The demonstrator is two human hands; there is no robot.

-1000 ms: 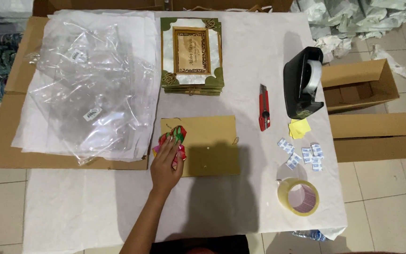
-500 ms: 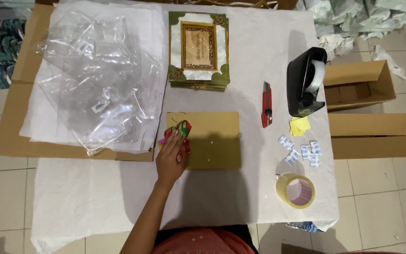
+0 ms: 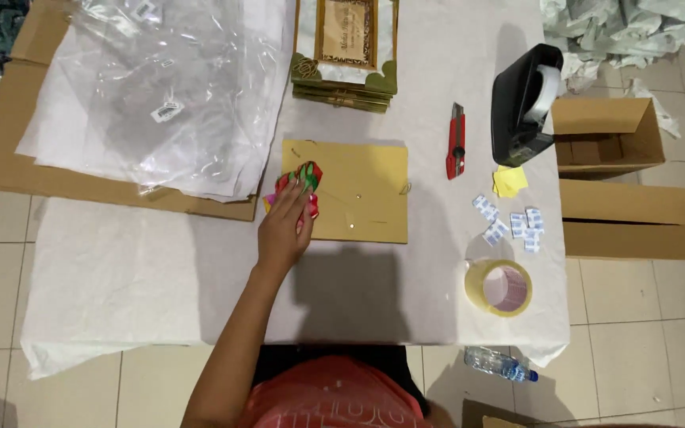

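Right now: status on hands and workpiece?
Left hand on red-green item at brown board's left edge. Right hand out of view. Red cutter lies clear, right.

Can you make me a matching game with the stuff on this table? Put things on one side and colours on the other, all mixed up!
Things:
1. box cutter
2. tape dispenser
3. sticky notes
4. flat board by the left hand

Colours:
A. black
B. mustard brown
C. red
D. yellow

Right pairs: 1-C, 2-A, 3-D, 4-B
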